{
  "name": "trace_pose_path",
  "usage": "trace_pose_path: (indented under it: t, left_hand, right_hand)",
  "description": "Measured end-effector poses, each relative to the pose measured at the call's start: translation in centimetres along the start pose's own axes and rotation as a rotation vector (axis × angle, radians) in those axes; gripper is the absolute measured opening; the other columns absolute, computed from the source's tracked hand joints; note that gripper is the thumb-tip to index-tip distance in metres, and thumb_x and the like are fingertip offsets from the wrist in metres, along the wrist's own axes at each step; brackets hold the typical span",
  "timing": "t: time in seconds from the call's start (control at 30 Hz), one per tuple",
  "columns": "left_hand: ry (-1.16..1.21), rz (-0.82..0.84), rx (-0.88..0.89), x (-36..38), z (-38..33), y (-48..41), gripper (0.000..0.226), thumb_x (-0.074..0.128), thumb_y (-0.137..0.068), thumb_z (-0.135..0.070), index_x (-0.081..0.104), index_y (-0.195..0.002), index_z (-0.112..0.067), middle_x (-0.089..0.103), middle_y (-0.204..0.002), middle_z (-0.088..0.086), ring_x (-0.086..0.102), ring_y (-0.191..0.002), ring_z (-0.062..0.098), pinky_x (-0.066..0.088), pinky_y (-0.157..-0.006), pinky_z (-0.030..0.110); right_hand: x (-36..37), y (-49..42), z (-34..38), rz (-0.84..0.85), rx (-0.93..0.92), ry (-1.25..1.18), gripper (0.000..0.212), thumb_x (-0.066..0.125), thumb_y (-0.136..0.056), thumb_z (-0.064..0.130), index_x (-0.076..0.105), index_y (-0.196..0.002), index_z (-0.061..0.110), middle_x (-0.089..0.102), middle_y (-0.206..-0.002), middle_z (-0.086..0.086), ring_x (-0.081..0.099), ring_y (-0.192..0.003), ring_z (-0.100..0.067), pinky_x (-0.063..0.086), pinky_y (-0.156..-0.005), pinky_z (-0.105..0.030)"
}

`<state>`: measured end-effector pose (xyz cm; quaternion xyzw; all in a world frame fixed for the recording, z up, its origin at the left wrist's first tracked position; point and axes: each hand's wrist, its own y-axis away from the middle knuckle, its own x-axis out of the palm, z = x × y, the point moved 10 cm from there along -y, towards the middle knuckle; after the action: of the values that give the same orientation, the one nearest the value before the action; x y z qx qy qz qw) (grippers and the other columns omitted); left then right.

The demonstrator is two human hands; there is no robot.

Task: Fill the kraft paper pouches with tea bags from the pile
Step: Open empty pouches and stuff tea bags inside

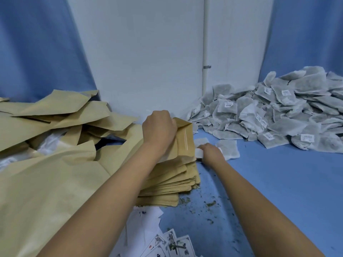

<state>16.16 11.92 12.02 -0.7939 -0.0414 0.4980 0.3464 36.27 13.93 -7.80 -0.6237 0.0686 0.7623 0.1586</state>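
A neat stack of kraft paper pouches (172, 179) lies on the blue table in the middle of the view. My left hand (158, 129) grips the top pouch (184, 140) at its far edge and lifts its mouth open toward the right. My right hand (210, 153) holds a white tea bag (199, 154) at that open mouth. Two loose tea bags (229, 149) lie just right of my hand. The big pile of grey-white tea bags (278, 112) sits at the back right.
A loose heap of kraft pouches (55, 130) covers the left side. Printed white labels (167, 242) lie at the near edge. Tea crumbs (209, 204) are scattered on the blue table (287, 191). A white wall (139, 52) stands behind.
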Motion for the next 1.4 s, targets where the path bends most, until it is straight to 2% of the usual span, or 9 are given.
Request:
trace_pose_path:
  t: [0.1,0.27,0.4,0.8,1.0,1.13,1.27,1.33,1.4]
  left_hand:
    - [-0.005,0.035,-0.014,0.0,0.4,0.5,0.023,0.046,-0.089,-0.014,0.065,-0.079,-0.007,0.063,-0.079,0.007,0.053,-0.069,0.025,0.038,-0.056,0.027]
    - [0.038,0.057,-0.049,-1.2,0.8,1.6,0.025,0.046,-0.092,-0.012,0.056,-0.069,-0.006,0.058,-0.074,0.009,0.052,-0.068,0.026,0.035,-0.055,0.029]
    - [0.05,-0.008,-0.035,-3.2,-0.2,2.9,0.026,0.047,-0.094,-0.016,0.061,-0.076,-0.005,0.058,-0.088,0.009,0.057,-0.08,0.029,0.04,-0.061,0.032]
    - [0.209,-0.094,0.038,-10.3,-1.0,7.1,0.026,0.05,-0.092,-0.014,0.073,-0.088,-0.004,0.068,-0.089,0.013,0.062,-0.085,0.029,0.047,-0.074,0.035]
    - [0.131,-0.108,0.149,-11.6,-2.2,9.3,0.028,0.048,-0.095,-0.02,0.072,-0.099,-0.006,0.064,-0.098,0.013,0.059,-0.091,0.029,0.041,-0.072,0.031]
    - [0.141,-0.136,-0.006,-12.3,2.1,7.7,0.03,0.047,-0.096,-0.019,0.071,-0.098,-0.004,0.067,-0.097,0.013,0.061,-0.09,0.026,0.046,-0.077,0.031]
    - [0.219,-0.058,0.115,-10.9,-1.0,9.3,0.027,0.051,-0.093,-0.019,0.072,-0.09,-0.004,0.067,-0.093,0.013,0.061,-0.086,0.028,0.044,-0.071,0.031]
    - [0.163,-0.052,0.12,-10.2,-0.2,10.2,0.027,0.049,-0.094,-0.019,0.071,-0.09,-0.004,0.065,-0.092,0.012,0.06,-0.085,0.027,0.038,-0.067,0.029]
    - [0.149,-0.106,0.074,-10.8,2.0,10.0,0.027,0.047,-0.095,-0.018,0.07,-0.09,-0.004,0.064,-0.091,0.013,0.059,-0.084,0.027,0.038,-0.068,0.029]
  right_hand:
    - [-1.7,2.6,-0.5,-0.256,0.02,-0.092,0.039,0.049,-0.082,-0.001,0.056,-0.118,0.011,0.057,-0.111,-0.011,0.057,-0.102,-0.031,0.045,-0.078,-0.036]
    - [-10.2,12.5,-3.1,-0.86,0.156,-1.13,0.02,0.062,-0.085,0.012,0.061,-0.099,0.027,0.063,-0.082,0.005,0.058,-0.075,-0.015,0.043,-0.061,-0.027]
    - [-15.2,17.8,1.5,-0.871,-0.148,-1.522,0.02,0.065,-0.077,0.011,0.062,-0.083,0.029,0.065,-0.07,0.019,0.061,-0.069,0.003,0.047,-0.061,-0.012]
    - [-15.9,17.2,16.1,-0.317,-0.126,-0.316,0.011,0.056,-0.081,0.015,0.047,-0.074,0.016,0.057,-0.07,-0.001,0.057,-0.072,-0.023,0.035,-0.055,-0.026]
    - [-11.8,17.2,19.8,0.223,-0.268,-0.645,0.031,0.039,-0.095,-0.008,0.046,-0.075,0.015,0.049,-0.079,-0.005,0.047,-0.093,-0.022,0.046,-0.093,-0.041]
    - [-14.8,17.4,21.2,-0.076,-0.397,-0.508,0.009,0.058,-0.082,0.002,0.056,-0.08,0.01,0.056,-0.072,-0.008,0.055,-0.074,-0.023,0.043,-0.063,-0.027]
    - [-8.6,17.8,20.8,0.322,-0.322,0.012,0.04,0.037,-0.1,0.007,0.035,-0.139,-0.005,0.039,-0.142,-0.021,0.036,-0.13,-0.031,0.026,-0.099,-0.023]
    - [-8.2,17.9,21.1,0.326,-0.376,-0.038,0.035,0.045,-0.098,0.013,0.046,-0.131,0.0,0.049,-0.134,-0.018,0.046,-0.118,-0.028,0.035,-0.094,-0.029]
    - [-11.0,18.8,22.0,0.018,-0.501,-0.287,0.02,0.049,-0.09,0.003,0.058,-0.107,-0.001,0.061,-0.107,-0.019,0.054,-0.093,-0.026,0.038,-0.073,-0.026]
